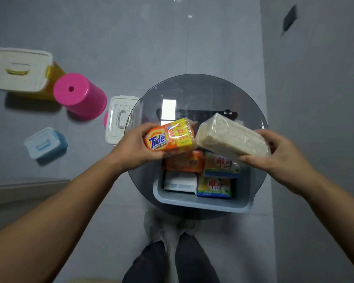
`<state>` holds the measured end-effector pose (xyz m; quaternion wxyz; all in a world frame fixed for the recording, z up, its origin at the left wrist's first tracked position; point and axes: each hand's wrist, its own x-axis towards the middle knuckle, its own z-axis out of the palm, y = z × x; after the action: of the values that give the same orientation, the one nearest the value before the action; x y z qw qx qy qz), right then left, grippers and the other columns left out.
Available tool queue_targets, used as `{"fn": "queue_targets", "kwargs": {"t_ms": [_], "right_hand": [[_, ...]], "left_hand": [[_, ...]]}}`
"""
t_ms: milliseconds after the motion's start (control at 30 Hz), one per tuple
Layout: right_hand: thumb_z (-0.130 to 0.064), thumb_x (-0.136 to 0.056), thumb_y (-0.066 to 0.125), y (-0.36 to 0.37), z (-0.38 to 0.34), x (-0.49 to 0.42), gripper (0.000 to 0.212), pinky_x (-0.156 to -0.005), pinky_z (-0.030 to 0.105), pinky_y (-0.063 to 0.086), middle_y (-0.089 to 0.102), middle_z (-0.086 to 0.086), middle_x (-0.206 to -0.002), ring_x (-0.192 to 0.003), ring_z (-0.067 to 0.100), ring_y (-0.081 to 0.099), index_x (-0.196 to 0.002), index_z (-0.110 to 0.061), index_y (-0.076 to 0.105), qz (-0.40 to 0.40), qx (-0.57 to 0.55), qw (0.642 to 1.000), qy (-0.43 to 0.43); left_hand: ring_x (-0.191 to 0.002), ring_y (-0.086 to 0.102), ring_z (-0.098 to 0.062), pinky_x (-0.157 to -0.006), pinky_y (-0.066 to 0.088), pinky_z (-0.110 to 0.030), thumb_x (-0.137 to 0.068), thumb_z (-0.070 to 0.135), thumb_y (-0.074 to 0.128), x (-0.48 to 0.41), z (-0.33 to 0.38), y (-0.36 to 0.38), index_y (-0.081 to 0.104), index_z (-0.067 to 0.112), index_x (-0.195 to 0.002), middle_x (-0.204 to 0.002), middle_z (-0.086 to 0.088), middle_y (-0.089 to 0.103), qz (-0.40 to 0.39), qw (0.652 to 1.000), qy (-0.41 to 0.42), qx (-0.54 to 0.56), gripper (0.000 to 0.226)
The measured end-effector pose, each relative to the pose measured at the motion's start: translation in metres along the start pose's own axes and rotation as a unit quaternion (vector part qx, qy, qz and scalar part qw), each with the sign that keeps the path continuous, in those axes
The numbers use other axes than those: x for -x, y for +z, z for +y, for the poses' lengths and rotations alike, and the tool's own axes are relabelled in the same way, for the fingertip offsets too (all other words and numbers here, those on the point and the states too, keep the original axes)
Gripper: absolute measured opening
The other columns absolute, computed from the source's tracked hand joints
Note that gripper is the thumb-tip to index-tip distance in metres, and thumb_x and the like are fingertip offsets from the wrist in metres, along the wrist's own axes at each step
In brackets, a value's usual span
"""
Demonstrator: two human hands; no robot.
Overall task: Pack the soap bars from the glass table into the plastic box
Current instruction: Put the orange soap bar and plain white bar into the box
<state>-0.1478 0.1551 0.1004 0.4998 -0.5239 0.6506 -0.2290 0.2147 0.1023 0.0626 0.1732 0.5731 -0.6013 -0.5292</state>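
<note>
Both hands loaded over the pale blue plastic box (200, 204) — left hand (134, 149) clutching the orange Tide soap pack (169, 137), right hand (282, 158) pinching the clear-wrapped cream soap block (231, 136) — slick wrap, four bars below, tight fit risks a drop.

Both bare forearms are reaching forward from the bottom corners, converging toward the middle. The left hand (134, 145) is curling its fingers and thumb around a packet, palm turned inward. The right hand (278, 154) is clasping a pale block, thumb underneath, fingers wrapping its far end.
</note>
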Motion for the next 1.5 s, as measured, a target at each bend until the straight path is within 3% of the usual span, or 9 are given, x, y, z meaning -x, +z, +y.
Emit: {"fn": "queue_targets", "kwargs": {"t_ms": [200, 333, 533, 833, 1100, 1200, 1300, 1400, 1500], "right_hand": [[-0.045, -0.055, 0.089, 0.027, 0.019, 0.035, 0.056, -0.066, 0.016, 0.055, 0.068, -0.027, -0.101, -0.093, -0.003, 0.064, -0.106, -0.050, 0.064, -0.019, 0.043, 0.998, 0.036], [-0.034, -0.058, 0.093, 0.058, 0.032, 0.040, 0.061, -0.080, 0.016, 0.052, 0.071, -0.017, -0.106, -0.095, -0.001, 0.066, -0.112, -0.038, 0.065, -0.046, 0.071, 0.995, 0.059], [-0.023, -0.062, 0.093, 0.105, 0.033, 0.030, 0.055, -0.069, -0.002, 0.041, 0.065, -0.020, -0.100, -0.089, -0.022, 0.056, -0.098, -0.045, 0.059, -0.104, 0.083, 0.989, 0.069], [-0.023, -0.065, 0.092, 0.148, 0.047, 0.018, 0.067, -0.097, 0.033, 0.051, 0.066, -0.005, -0.118, -0.108, 0.013, 0.060, -0.125, -0.027, 0.063, -0.091, 0.067, 0.988, 0.103], [-0.028, -0.082, 0.080, 0.151, 0.055, 0.021, 0.058, -0.090, 0.006, 0.041, 0.059, -0.004, -0.128, -0.120, 0.013, 0.056, -0.136, -0.027, 0.058, -0.081, 0.040, 0.991, 0.103], [-0.032, -0.079, 0.082, 0.151, 0.056, 0.020, 0.067, -0.110, 0.036, 0.042, 0.054, 0.007, -0.136, -0.126, 0.021, 0.053, -0.139, -0.029, 0.054, -0.061, 0.046, 0.989, 0.129], [-0.036, -0.075, 0.084, 0.148, 0.051, 0.022, 0.072, -0.109, 0.042, 0.044, 0.056, 0.003, -0.134, -0.121, 0.017, 0.055, -0.140, -0.031, 0.053, -0.058, 0.052, 0.988, 0.134], [-0.041, -0.084, 0.075, 0.138, 0.046, 0.030, 0.048, -0.102, 0.035, 0.050, 0.064, -0.013, -0.119, -0.106, -0.002, 0.058, -0.129, -0.035, 0.060, -0.046, 0.003, 0.991, 0.126], [-0.048, -0.095, 0.057, 0.114, 0.040, 0.034, 0.017, -0.087, 0.034, 0.056, 0.074, -0.014, -0.098, -0.093, 0.003, 0.068, -0.095, -0.040, 0.072, 0.062, -0.070, 0.985, 0.146]], "left_hand": [[-0.085, 0.067, 0.011, -0.057, 0.054, -0.011, -0.055, 0.041, 0.093, 0.014, -0.023, -0.006, 0.061, 0.040, -0.111, -0.093, 0.021, 0.071, 0.024, 0.999, -0.022, 0.003, 0.065], [-0.086, 0.065, 0.013, -0.059, 0.053, -0.008, -0.062, 0.032, 0.095, 0.009, -0.029, -0.007, 0.059, 0.037, -0.116, -0.100, 0.018, 0.068, 0.030, 0.999, -0.019, -0.009, 0.065], [-0.086, 0.066, 0.012, -0.059, 0.053, -0.008, -0.061, 0.037, 0.094, 0.002, -0.029, 0.000, 0.060, 0.034, -0.119, -0.098, 0.018, 0.070, -0.007, 1.000, 0.001, -0.026, 0.067], [-0.091, 0.066, 0.010, -0.063, 0.053, -0.009, -0.058, 0.049, 0.090, -0.003, -0.032, 0.006, 0.055, 0.038, -0.122, -0.102, 0.021, 0.067, -0.023, 0.999, 0.007, -0.035, 0.074], [-0.095, 0.068, 0.003, -0.065, 0.054, -0.010, -0.065, 0.034, 0.093, -0.007, -0.031, 0.009, 0.055, 0.035, -0.125, -0.108, 0.018, 0.066, -0.034, 0.998, 0.016, -0.046, 0.071], [-0.096, 0.067, 0.000, -0.066, 0.054, -0.010, -0.066, 0.032, 0.093, -0.007, -0.031, 0.011, 0.055, 0.037, -0.124, -0.110, 0.018, 0.065, -0.039, 0.998, 0.022, -0.054, 0.070], [-0.096, 0.066, 0.007, -0.065, 0.054, -0.009, -0.066, 0.031, 0.093, -0.006, -0.026, 0.012, 0.055, 0.038, -0.122, -0.108, 0.017, 0.066, -0.039, 0.998, 0.022, -0.048, 0.068], [-0.096, 0.063, 0.013, -0.064, 0.051, -0.005, -0.065, 0.031, 0.093, -0.003, -0.016, 0.015, 0.055, 0.039, -0.120, -0.107, 0.018, 0.066, -0.040, 0.998, 0.028, -0.043, 0.068], [-0.099, 0.061, 0.014, -0.068, 0.052, -0.004, -0.065, 0.031, 0.092, 0.001, 0.001, 0.027, 0.054, 0.040, -0.120, -0.110, 0.019, 0.063, -0.051, 0.997, 0.048, -0.044, 0.068]]}}
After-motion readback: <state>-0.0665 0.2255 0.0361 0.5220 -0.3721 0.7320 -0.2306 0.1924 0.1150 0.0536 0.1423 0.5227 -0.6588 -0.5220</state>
